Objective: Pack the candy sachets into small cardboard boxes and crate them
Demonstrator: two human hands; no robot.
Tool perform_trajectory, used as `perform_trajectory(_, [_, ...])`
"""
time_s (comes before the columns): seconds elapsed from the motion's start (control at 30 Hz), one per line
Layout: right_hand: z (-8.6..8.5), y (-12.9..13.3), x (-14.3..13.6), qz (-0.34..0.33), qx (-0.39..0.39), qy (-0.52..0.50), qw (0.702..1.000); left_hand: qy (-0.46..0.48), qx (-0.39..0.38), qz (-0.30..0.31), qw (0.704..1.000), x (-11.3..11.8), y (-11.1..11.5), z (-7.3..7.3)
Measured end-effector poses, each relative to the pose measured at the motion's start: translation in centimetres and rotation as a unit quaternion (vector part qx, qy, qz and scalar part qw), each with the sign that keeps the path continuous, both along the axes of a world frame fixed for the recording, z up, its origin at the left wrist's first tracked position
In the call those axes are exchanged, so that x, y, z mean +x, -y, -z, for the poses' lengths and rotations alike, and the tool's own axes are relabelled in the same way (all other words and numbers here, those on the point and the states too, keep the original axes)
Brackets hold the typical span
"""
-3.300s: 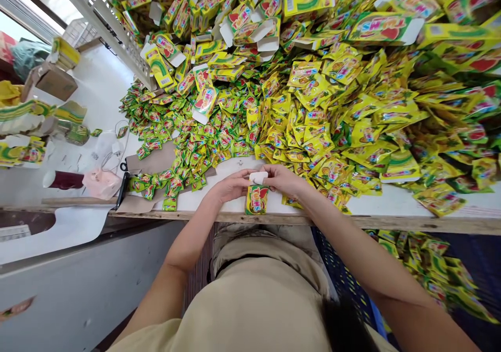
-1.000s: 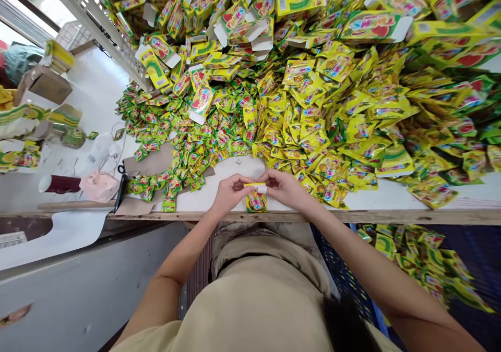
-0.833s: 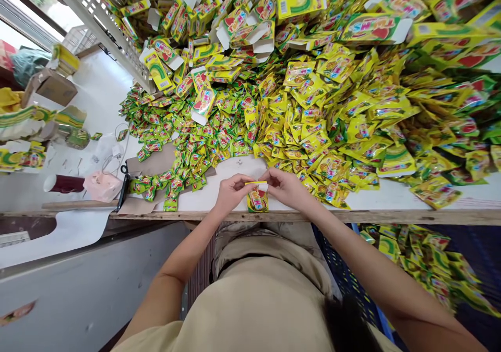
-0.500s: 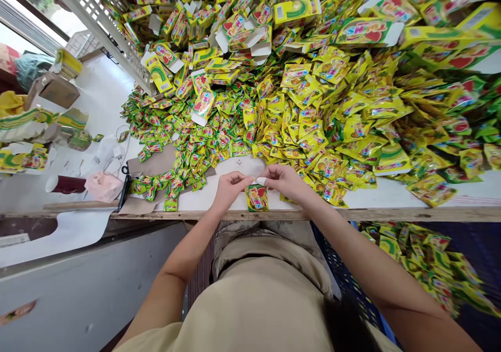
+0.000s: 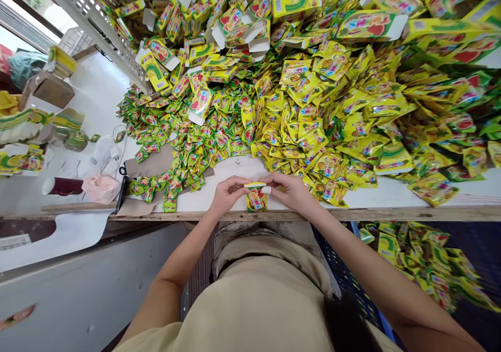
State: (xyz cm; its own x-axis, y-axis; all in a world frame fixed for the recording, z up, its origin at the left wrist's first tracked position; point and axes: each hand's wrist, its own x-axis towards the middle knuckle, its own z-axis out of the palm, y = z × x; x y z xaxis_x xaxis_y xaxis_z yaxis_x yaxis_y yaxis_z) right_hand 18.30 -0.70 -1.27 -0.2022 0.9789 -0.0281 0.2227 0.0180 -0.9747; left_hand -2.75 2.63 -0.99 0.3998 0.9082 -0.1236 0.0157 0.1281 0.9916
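A small printed box (image 5: 257, 198), green and yellow with red fruit on its front, stands at the table's front edge between my hands. My left hand (image 5: 230, 193) grips its upper left side, thumb in front and fingers behind. On the upper right side my right hand (image 5: 288, 191) closes in the same way; a white covering wraps one of its fingertips. A pale strip shows along the top of the box. Just beyond my hands lie heaps of small green sachets (image 5: 198, 146) and larger yellow sachets (image 5: 297, 128).
Printed cartons (image 5: 297, 3) pile up at the back beside a white perforated rack (image 5: 94, 18). To the left are a black-handled tool (image 5: 122, 187), a pink plastic bag (image 5: 102, 186), a dark red cylinder (image 5: 67, 186) and a brown carton (image 5: 50, 88). A blue crate (image 5: 352, 268) with sachets sits below right.
My fingers have moved from pinching at the top flap to holding the box's two upper sides. The top now looks flatter. The view has shifted slightly.
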Motion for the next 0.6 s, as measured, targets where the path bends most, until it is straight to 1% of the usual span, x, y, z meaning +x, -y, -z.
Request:
perform_trajectory(0.07, [0.2, 0.2, -0.2, 0.006, 0.036, 0.015, 0.999, 0.004, 0.017, 0.001, 1.0, 0.0, 0.0, 0.2])
perform_trajectory(0.13, [0.3, 0.3, -0.3, 0.006, 0.053, 0.021, 0.998, -0.01, 0.033, 0.017, 0.999, 0.0, -0.1, 0.2])
perform_trajectory(0.23, [0.4, 0.2, -0.3, -0.004, 0.061, 0.024, 0.998, -0.036, 0.046, 0.037, 0.998, -0.2, -0.3, 0.0])
perform_trajectory(0.4, [0.4, 0.3, -0.4, -0.022, 0.074, 0.035, 0.996, -0.048, 0.047, 0.041, 0.997, -0.2, 0.0, -0.2])
perform_trajectory(0.5, [0.6, 0.6, -0.6, -0.016, 0.047, 0.033, 0.998, -0.039, 0.018, 0.04, 0.998, 0.2, 0.6, 0.0])
perform_trajectory(0.6, [0.9, 0.9, -1.1, 0.0, -0.005, -0.001, 1.0, -0.018, -0.039, -0.007, 0.999, 1.2, 1.1, 0.2])
